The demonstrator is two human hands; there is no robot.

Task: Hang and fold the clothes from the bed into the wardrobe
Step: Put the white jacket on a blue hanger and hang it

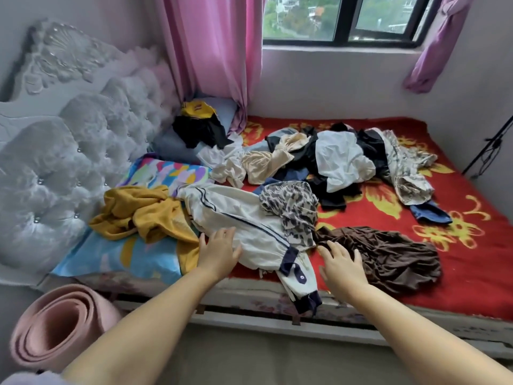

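2 hands: left hand (219, 250) flat on the white navy-trimmed top (249, 232), right hand (342, 262) on the brown garment (388, 254), fingers loose, gripping nothing
clothes: all piled on the bed (472, 245)
risk: white top's tucked under the leopard piece (294, 209), lifting probably drags that along

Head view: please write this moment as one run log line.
left hand: open on white garment | right hand: open, at brown garment | nothing lifted
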